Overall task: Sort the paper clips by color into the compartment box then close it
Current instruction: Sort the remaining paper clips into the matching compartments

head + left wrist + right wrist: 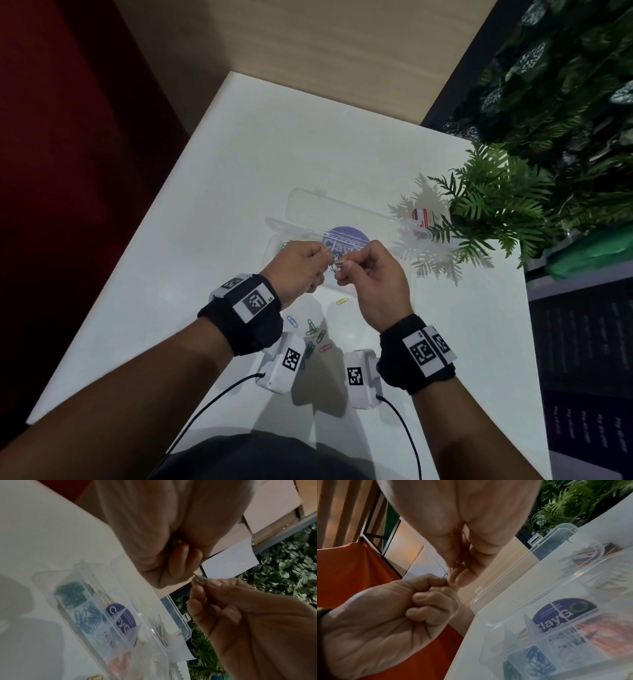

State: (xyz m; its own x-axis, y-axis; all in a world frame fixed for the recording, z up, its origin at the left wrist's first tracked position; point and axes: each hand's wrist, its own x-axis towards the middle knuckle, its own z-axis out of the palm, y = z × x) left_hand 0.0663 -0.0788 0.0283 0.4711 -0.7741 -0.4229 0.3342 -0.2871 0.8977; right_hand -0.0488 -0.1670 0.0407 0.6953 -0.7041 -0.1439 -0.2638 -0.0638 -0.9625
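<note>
Currently both hands are raised at frame centre of the head view, above the compartment box point(342, 219). Left hand point(301, 270) and right hand point(373, 284) meet fingertip to fingertip, each with fingers curled and pinching a small tangle of silver paper clips point(335, 264) between them; other fingers tucked into the palms. Whether that is one clip or several hooked together, cannot tell. Box is clear plastic, lid point(329, 205) swung open toward the top of the frame, sitting on the white worktop point(205, 240). Left wrist view shows its compartments: green clips point(70, 596) at the upper end, blue clips point(87, 618) next, a pale/silver batch below that, red-orange clips point(120, 662) at the lower end. A round purple sticker point(346, 240) shows through the box. Loose clips point(313, 330) lie on the worktop below the hands, lower centre: blue, green, red, plus one yellow clip point(342, 302) just beside the right hand. Fern plant point(496, 202) at right edge.
</note>
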